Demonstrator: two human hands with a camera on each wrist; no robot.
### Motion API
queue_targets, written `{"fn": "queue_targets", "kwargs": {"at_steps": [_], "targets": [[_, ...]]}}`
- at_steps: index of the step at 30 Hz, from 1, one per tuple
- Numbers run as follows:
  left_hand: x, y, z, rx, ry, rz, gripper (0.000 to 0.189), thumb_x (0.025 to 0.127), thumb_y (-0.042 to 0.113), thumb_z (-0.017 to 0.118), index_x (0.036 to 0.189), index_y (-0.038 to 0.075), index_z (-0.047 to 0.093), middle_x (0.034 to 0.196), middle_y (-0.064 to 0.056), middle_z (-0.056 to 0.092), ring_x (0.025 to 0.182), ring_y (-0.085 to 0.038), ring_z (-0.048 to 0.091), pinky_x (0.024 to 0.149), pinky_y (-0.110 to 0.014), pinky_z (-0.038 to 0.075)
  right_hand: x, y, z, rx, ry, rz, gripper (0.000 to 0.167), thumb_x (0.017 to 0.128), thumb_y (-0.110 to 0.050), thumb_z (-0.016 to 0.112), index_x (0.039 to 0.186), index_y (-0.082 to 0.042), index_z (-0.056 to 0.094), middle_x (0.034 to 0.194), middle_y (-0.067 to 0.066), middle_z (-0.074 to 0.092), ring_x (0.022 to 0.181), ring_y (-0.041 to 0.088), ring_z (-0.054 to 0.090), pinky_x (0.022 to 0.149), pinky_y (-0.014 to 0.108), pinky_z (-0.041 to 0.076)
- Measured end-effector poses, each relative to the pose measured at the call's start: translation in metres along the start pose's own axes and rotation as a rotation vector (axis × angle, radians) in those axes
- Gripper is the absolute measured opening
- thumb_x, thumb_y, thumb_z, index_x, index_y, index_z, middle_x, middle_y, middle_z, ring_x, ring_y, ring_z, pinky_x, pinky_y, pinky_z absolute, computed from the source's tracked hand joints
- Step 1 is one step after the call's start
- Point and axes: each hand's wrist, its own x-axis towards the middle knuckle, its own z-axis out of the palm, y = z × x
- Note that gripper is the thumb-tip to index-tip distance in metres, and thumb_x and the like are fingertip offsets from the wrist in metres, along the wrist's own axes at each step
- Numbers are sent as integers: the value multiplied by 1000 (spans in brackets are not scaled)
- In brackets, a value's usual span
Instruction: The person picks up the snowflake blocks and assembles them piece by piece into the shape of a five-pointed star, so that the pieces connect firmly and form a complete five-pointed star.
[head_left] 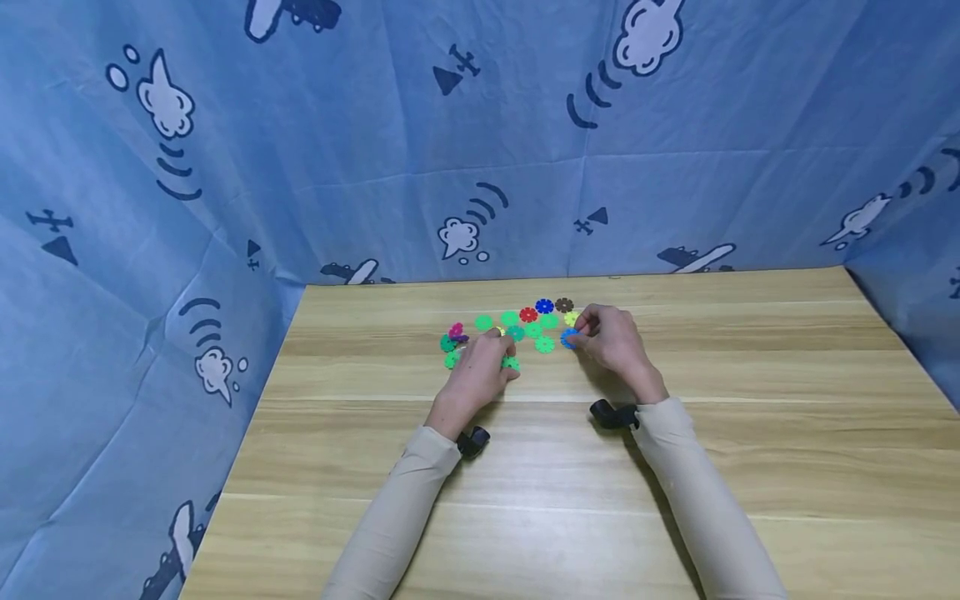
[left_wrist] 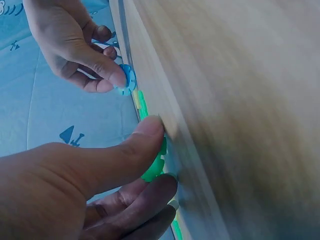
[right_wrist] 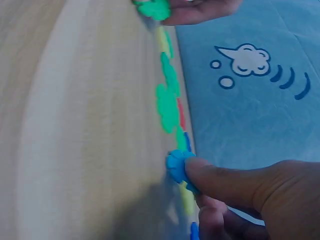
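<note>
My right hand (head_left: 617, 340) pinches a blue notched plastic disc (head_left: 569, 337) between thumb and fingers at the right end of a group of similar discs. In the right wrist view the thumb lies on the face of this blue disc (right_wrist: 178, 166). My left hand (head_left: 477, 372) is over the left part of the group and pinches a green notched disc (head_left: 511, 363). In the left wrist view that green disc (left_wrist: 154, 170) shows between thumb and fingertips, partly hidden by them. Discs beneath the left hand are partly covered.
Several flat green discs (head_left: 544, 344) lie between the hands. Behind them are a red disc (head_left: 528, 314), a dark blue disc (head_left: 544, 306) and a brown disc (head_left: 564, 305). Left lies a pink disc (head_left: 456, 330). A blue curtain (head_left: 517, 167) hangs behind the wooden table (head_left: 555, 500).
</note>
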Motion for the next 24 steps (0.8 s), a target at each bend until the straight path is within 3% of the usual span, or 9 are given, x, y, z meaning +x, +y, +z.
{"fn": "queue_targets", "kwargs": {"at_steps": [5, 11, 18, 24], "targets": [[0, -1, -2, -62, -12, 21, 23, 90, 14, 83, 110, 4, 75, 101, -8, 69, 92, -20, 65, 83, -30, 60, 0, -5, -5, 68, -37, -35, 18, 94, -18, 79, 95, -1, 72, 89, 15, 73, 76, 20, 64, 68, 26, 52], [0, -3, -4, -146, 21, 21, 12, 91, 9, 81, 101, 5, 77, 84, -4, 69, 77, -13, 58, 68, -22, 52, -3, -21, -7, 107, -80, -58, 22, 95, -26, 78, 91, -5, 74, 87, 15, 72, 73, 19, 60, 65, 26, 50], [0, -6, -12, -82, 143, 29, 10, 90, 19, 83, 88, 12, 77, 65, 2, 59, 64, -11, 51, 56, -20, 37, -6, -34, -7, 132, -95, -89, 20, 95, -25, 79, 90, -6, 74, 87, 16, 73, 71, 19, 60, 63, 24, 49], [1, -6, -16, -106, 220, 62, 6, 94, 16, 79, 93, 10, 79, 74, 2, 69, 67, -10, 57, 60, -17, 45, -8, -42, -8, 151, -108, -109, 20, 97, -26, 76, 94, -6, 77, 89, 14, 76, 73, 19, 63, 65, 24, 51]]}}
